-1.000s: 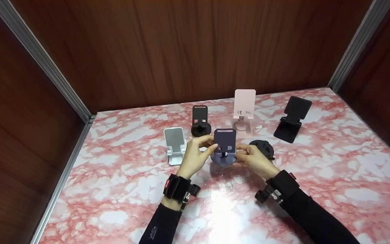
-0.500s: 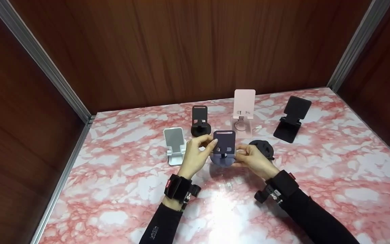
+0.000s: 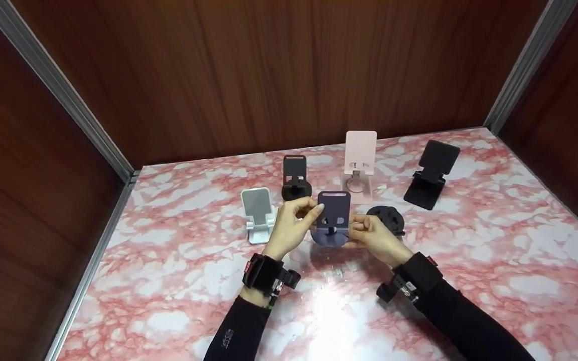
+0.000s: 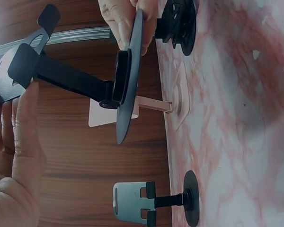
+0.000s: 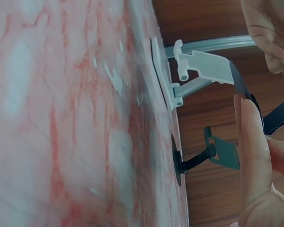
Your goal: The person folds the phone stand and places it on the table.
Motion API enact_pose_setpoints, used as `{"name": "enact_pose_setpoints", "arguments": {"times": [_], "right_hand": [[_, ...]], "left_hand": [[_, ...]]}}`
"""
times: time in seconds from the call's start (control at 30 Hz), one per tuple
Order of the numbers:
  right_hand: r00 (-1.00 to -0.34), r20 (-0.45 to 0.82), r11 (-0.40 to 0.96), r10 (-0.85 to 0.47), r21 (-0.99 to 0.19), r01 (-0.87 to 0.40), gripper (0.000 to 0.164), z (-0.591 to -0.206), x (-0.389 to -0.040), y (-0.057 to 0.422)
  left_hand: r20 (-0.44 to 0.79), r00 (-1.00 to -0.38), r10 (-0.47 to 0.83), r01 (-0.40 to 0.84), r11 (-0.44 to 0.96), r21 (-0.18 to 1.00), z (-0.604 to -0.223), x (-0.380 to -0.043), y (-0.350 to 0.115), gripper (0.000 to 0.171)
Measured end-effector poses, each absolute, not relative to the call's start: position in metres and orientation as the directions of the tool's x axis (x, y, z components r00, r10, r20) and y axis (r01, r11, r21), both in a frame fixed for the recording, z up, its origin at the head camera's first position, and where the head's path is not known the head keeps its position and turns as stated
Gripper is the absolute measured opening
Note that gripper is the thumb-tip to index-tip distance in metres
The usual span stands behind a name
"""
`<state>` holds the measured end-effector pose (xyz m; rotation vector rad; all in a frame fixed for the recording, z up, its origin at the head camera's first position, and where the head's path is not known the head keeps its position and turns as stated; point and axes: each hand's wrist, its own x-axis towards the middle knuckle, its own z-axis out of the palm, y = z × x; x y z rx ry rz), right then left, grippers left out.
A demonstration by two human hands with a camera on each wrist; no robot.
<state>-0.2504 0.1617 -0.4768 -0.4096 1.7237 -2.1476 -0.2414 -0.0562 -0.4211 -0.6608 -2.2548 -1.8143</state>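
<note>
Both hands hold a dark purple phone stand (image 3: 333, 208) with a slotted upper plate and a round base. My left hand (image 3: 291, 228) pinches the upper plate at its left edge, thumb on the front. On the other side, my right hand (image 3: 379, 238) grips the rim of the round base. The left wrist view shows the stand's hinged arm (image 4: 71, 73) between plate and base, and the base raised off the table. In the right wrist view the right fingers (image 5: 255, 151) lie flat along the base, which is seen edge-on.
Around the hands stand a white phone stand (image 3: 258, 208), a small black round-based one (image 3: 295, 168), a pink one (image 3: 360, 153) and a black square-based one (image 3: 437, 160). A folded black stand (image 3: 387, 218) lies just behind the right hand. Wood panels (image 3: 269, 75) enclose the marbled table (image 3: 168, 281).
The left thumb sits slightly higher on the plate than a second ago. The plate has tilted a little; the right hand keeps its grip on the base.
</note>
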Motion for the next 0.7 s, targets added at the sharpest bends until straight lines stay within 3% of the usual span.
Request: {"name": "enact_pose_setpoints", "arguments": {"times": [0.37, 0.7], "right_hand": [[-0.898, 0.022, -0.209, -0.44, -0.975, 0.078, 0.019, -0.474, -0.247, 0.163], [-0.904, 0.044, -0.212, -0.426, -0.976, 0.053, 0.018, -0.475, -0.246, 0.163]], "left_hand": [[0.369, -0.887, 0.276, 0.41, 0.106, 0.906, -0.388, -0.221, -0.055, 0.021], [0.29, -0.916, 0.275, 0.319, 0.065, 0.946, -0.414, -0.238, -0.056, 0.024]]}}
